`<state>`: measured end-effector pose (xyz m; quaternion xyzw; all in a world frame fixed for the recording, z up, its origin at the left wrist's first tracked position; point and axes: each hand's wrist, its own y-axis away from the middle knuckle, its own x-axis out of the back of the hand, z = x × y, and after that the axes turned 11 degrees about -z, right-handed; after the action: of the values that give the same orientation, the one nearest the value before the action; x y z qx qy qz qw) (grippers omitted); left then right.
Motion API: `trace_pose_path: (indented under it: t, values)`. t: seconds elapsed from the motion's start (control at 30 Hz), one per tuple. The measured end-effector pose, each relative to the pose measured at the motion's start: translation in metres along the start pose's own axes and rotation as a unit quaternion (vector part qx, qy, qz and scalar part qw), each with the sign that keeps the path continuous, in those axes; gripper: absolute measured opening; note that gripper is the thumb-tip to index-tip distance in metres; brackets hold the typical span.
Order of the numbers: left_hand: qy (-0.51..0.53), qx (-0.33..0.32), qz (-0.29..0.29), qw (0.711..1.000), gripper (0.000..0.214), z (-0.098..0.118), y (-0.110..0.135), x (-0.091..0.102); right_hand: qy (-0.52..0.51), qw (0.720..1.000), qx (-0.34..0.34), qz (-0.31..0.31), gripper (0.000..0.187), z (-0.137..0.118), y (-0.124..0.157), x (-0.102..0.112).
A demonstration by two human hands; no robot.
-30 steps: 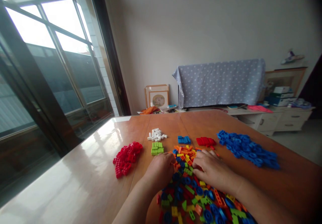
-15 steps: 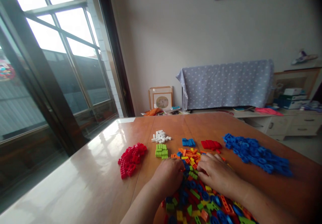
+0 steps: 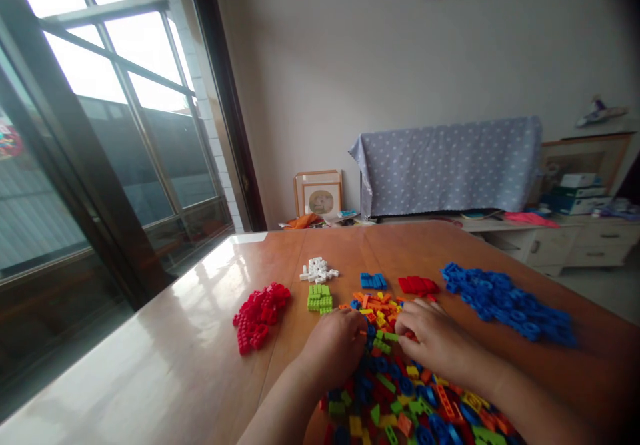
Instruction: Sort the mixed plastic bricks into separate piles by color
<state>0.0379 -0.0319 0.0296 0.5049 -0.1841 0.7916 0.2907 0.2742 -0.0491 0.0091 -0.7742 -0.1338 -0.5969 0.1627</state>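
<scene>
Evidently, from the left, a loose pile of crimson studded bricks [image 3: 261, 318] lies well apart on the glossy wooden counter [image 3: 180, 358]. Next come a small scatter of white bricks [image 3: 317, 271] and, nearer the viewer, a compact block of lime-green studded bricks [image 3: 319, 298]. The left hand [image 3: 336, 344] is just nearer than this block, its fingers curled downward at the edge of the mixed heap of toy building pieces [image 3: 387, 384]; its grip is hidden behind the knuckles, so whether it holds a piece cannot be told. Beyond the heap lies a short row of blue bricks [image 3: 373, 281], then a row of red bricks [image 3: 418, 286]. The right hand [image 3: 429, 330] bends over the heap's right side, grip partly curled; a trace of red shows by its fingers, but whether held is unclear. Blue ring-shaped pieces [image 3: 509, 305] form the rightmost pile. Likely faults: a sideways sweep of either wrist could spill heap pieces into the neighbouring lime or red group; crowded small parts could slip from the fingertips.
</scene>
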Motion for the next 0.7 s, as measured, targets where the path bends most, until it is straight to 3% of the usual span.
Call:
trace_pose_path:
  t: [0.4, 0.5, 0.7]
  values:
    - [0.085, -0.015, -0.051, 0.995, 0.013, 0.012, 0.002, 0.003, -0.083, 0.994, 0.065, 0.03, 0.012, -0.026, 0.005, 0.01]
    - [0.066, 0.017, -0.052, 0.996, 0.012, 0.003, 0.004, 0.005, -0.1, 0.993, 0.063, 0.026, 0.011, -0.022, 0.004, 0.009]
    - [-0.039, 0.148, 0.027, 0.988, 0.021, -0.032, 0.018, 0.024, -0.101, 0.994, 0.044, 0.015, 0.024, -0.004, 0.0, 0.001]
